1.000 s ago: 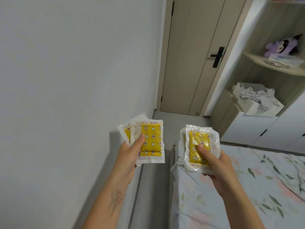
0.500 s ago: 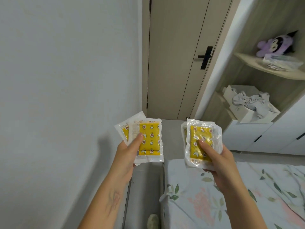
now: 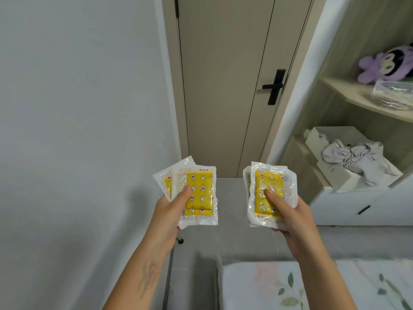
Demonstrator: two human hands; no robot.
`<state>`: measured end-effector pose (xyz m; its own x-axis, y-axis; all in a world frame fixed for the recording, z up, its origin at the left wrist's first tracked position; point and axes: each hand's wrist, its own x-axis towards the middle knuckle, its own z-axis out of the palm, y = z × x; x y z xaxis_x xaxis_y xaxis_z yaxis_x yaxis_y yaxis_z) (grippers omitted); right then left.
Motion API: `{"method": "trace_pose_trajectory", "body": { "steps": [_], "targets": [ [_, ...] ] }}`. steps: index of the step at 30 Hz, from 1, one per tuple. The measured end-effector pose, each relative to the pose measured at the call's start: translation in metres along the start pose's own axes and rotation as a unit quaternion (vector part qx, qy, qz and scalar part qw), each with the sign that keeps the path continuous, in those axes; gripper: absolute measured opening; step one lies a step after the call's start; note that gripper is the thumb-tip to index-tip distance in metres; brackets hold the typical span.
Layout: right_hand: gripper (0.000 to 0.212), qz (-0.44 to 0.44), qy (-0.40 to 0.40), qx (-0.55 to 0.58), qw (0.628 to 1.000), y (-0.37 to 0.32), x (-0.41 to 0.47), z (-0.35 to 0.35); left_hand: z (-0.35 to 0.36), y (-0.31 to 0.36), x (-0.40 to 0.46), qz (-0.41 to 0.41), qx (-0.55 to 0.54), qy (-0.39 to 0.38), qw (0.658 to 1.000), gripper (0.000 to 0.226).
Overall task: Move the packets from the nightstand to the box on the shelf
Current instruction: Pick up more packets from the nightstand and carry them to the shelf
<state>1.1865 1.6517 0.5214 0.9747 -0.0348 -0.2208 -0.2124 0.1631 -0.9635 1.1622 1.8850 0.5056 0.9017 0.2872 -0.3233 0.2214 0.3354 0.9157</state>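
— Yellow-printed packets [image 3: 196,194] are sitting fanned in your left hand [image 3: 172,211], thumb pinching them; your right hand [image 3: 290,218] is gripping a second stack [image 3: 269,194] likewise. Where are they going?
— You're heading for the box [image 3: 335,173] on the shelf [image 3: 366,101], well apart at right. Keep both thumbs pressing; the film is looking slippery.
— Anything unclear?
— Crumpled cloth [image 3: 357,159] is hiding the box's inside, and the nightstand isn't showing.
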Motion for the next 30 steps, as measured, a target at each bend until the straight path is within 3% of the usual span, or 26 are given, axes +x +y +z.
{"method": "trace_pose_trajectory", "body": {
  "steps": [5, 11, 19, 30],
  "targets": [
    [0.008, 0.007, 0.022, 0.014, 1.0, -0.006, 0.068, 0.009, 0.022, 0.015, 0.079, -0.014, 0.003, -0.018, 1.0, 0.032],
    [0.005, 0.001, 0.076, 0.019, 0.997, -0.014, 0.167, 0.027, 0.062, 0.037, 0.198, -0.022, 0.007, -0.059, 0.998, 0.024],
    [0.009, -0.027, 0.181, 0.068, 0.981, -0.053, 0.309, 0.053, 0.144, 0.092, 0.368, -0.042, 0.049, -0.171, 0.983, 0.022],
    [0.008, -0.045, 0.29, 0.115, 0.949, -0.086, 0.396, 0.013, 0.261, 0.092, 0.477, -0.099, 0.091, -0.292, 0.947, 0.024]
  ]
}}
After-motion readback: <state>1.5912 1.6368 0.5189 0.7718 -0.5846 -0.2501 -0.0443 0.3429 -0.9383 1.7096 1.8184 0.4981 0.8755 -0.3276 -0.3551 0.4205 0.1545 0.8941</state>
